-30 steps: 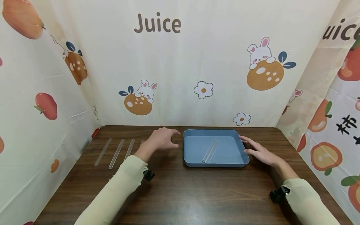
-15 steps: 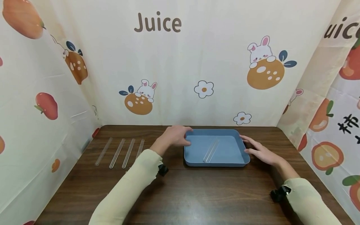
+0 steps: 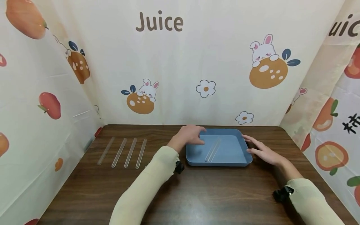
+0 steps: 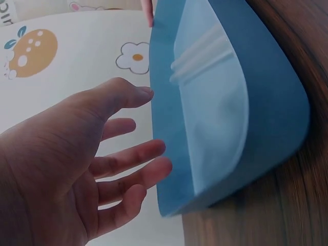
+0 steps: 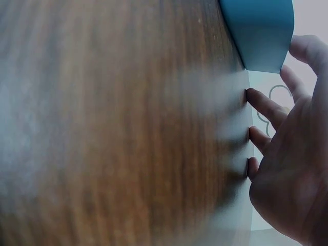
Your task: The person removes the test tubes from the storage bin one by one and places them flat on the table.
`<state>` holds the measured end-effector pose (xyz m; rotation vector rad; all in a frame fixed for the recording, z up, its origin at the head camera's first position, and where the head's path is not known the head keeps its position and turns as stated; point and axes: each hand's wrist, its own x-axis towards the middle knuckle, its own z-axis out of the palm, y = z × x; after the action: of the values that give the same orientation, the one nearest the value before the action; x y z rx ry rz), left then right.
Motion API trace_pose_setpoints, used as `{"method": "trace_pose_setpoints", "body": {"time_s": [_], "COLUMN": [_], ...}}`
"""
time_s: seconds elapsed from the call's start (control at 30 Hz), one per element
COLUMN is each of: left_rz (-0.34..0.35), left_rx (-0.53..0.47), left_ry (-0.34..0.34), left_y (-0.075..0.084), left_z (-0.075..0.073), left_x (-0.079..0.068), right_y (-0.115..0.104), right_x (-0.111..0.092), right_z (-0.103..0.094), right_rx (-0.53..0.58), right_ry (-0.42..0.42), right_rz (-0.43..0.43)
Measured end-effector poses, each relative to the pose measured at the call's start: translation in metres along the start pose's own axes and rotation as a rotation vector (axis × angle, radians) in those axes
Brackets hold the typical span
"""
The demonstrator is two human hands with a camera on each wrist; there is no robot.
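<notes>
My left hand [image 3: 189, 135] hovers over the left part of a shallow blue tray [image 3: 194, 158], fingers loosely bent with nothing between them. In the left wrist view, that hand [image 4: 56, 148] appears empty beside the tray wall [image 4: 277, 102]. Two clear straight tubes [image 3: 212, 150] lie slanted side by side in the tray. My right hand [image 3: 263, 152] is at the tray's right side, thumb and fingertips touching the rim. The right wrist view shows the right hand [image 5: 292, 148] with its thumb and index finger against the tray corner [image 5: 259, 36] and the other fingertips on the tabletop.
Several more clear tubes [image 3: 119, 153] lie in a slanted row on the brown wooden table [image 3: 197, 193], left of the tray. A patterned cloth [image 3: 174, 62] stands behind the table and along both sides. Each wrist carries a small black camera [image 3: 179, 167].
My left hand has moved right, from beside the tray to above its left part, uncovering the rightmost tube of the row. The right hand stays at the tray. The view has shifted slightly.
</notes>
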<state>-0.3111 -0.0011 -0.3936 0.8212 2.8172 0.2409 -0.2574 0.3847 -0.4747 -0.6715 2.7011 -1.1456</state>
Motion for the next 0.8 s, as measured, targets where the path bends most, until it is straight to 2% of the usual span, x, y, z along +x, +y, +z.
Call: {"method": "trace_pose_setpoints", "body": {"time_s": [0.3,0.53,0.8], "left_rz": [-0.031,-0.03,-0.067], "left_rx": [0.017,0.005,-0.017], "left_ry": [-0.038,-0.059,-0.097], "left_y": [0.021,0.032,0.036], "left_z": [0.007,0.014,0.026], "left_x": [0.021,0.027,0.03], "right_y": [0.001,0.001,0.001], "right_x": [-0.001,-0.001,-0.001], "right_z": [-0.001,-0.002,-0.002], "right_rx": [0.007,0.008,0.017], "right_ry": [-0.004,0.002,-0.007], "right_rz": [0.0,-0.001,0.007]}}
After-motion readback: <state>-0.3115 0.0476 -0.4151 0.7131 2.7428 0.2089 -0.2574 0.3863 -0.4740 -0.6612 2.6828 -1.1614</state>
